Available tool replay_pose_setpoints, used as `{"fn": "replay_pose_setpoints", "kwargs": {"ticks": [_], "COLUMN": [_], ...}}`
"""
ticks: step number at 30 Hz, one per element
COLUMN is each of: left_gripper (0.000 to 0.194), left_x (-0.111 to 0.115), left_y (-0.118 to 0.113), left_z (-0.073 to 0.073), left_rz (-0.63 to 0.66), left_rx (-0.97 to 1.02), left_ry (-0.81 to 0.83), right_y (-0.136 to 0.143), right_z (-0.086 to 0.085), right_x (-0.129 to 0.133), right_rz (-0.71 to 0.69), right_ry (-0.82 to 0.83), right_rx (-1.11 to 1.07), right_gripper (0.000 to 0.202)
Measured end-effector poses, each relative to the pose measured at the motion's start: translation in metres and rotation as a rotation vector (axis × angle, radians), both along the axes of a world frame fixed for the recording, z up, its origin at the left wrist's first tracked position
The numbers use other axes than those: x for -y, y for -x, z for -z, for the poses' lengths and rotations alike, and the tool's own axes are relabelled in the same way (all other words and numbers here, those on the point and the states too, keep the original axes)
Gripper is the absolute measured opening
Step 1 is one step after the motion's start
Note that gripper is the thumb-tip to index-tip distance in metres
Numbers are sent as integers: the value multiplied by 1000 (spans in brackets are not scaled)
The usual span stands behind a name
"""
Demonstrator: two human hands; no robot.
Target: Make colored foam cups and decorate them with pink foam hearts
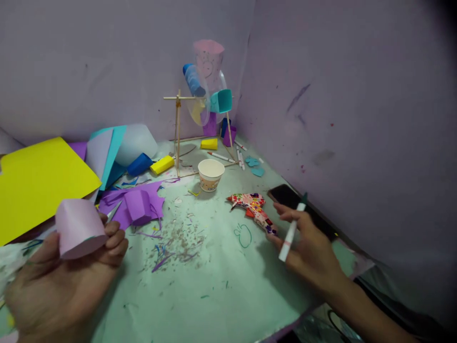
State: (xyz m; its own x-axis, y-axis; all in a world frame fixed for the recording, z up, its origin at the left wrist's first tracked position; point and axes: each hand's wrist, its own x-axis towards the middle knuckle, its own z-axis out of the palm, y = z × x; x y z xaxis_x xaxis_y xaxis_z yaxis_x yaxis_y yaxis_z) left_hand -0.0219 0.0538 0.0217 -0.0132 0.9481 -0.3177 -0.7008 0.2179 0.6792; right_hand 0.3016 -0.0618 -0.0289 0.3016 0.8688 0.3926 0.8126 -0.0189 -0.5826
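Left hand (67,290) palm up, fingers curled round a pink paper cup (80,226), held up over the near left of the counter (221,300)! Right hand (314,250) grips a white marker (293,231), green end up; whether that's capped, I can't tell. The two stand well apart, and the cup's visible side is nearly bare, just a small green mark by the rim, so its decorating looks barely begun. Just beyond the right hand, a flowery glue gun (253,209), with a green doodle (244,236) beside it on the counter. Further out, the stick frame (177,128) is up, carrying a drawn-on pink cup (209,59), a blue one (193,78) and a teal one (223,101): that part looks well advanced! Loose purple (137,207), blue (140,164) and yellow (162,165) pieces lie off the frame, seemingly unattached.
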Motion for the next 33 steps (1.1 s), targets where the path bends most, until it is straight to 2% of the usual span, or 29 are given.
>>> {"fn": "replay_pose_setpoints", "kwargs": {"ticks": [2,4,7,9,12,15,17,19,21,24,26,29,31,33], "left_gripper": [35,34,31,29,26,22,20,20,20,20,18,22,24,25], "left_x": [3,7,11,12,14,17,19,21,23,26,27,26,24,22], "left_y": [-5,-13,-21,-24,-29,-34,-36,-37,-37,-40,-42,-40,-34,-26], "left_z": [8,14,18,18,17,17,19,21,22,23,25,31,35,37], "left_rz": [-40,-53,-55,-75,-87,-66,-14,43,92,140,181,218,229,222], "left_rx": [-37,-75,-123,-149,-181,-197,-198,-191,-163,-110,-99,-108,-111,-103], "left_ry": [-45,-10,70,90,98,138,154,124,74,17,4,-4,-26,-40], "right_y": [-5,-7,-10,-11,-9,-7,-5,-2,6,28,51,91,112,118], "right_z": [12,21,30,30,23,11,1,-9,-18,-30,-33,-26,-15,-2], "right_x": [2,-1,-9,-18,-38,-59,-64,-56,-38,-6,7,10,7,3], "right_rz": [-111,-189,-185,-141,-52,-7,5,2,-41,-223,-468,-656,-763,-761], "right_ry": [78,93,51,25,21,95,144,101,-25,-67,15,147,274,352], "right_rx": [51,51,43,73,93,116,171,147,-32,-548,-875,-1268,-1387,-1275], "right_gripper": [30,33,42,41,29,24,20,13,12,26,37,38,40,39]}}
